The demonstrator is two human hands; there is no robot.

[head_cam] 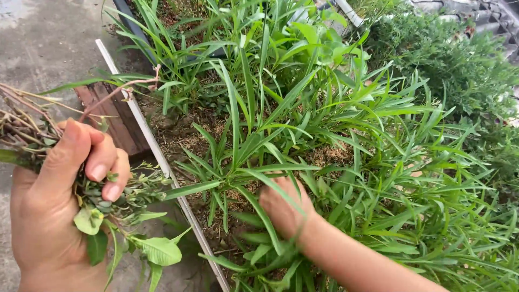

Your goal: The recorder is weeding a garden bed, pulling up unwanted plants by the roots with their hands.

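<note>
My left hand is at the lower left, closed around a bunch of pulled weeds with green leaves, thin stems and brownish roots sticking out to the left. My right hand reaches down among the long, narrow-leaved green plants in the planter bed. Its fingers are buried in the leaves near the soil, so whether it grips anything is hidden.
A white rim edges the planter, with bare brown soil just inside it. Grey concrete floor lies to the left. Dark bushy foliage grows at the upper right, and a white pipe crosses the top.
</note>
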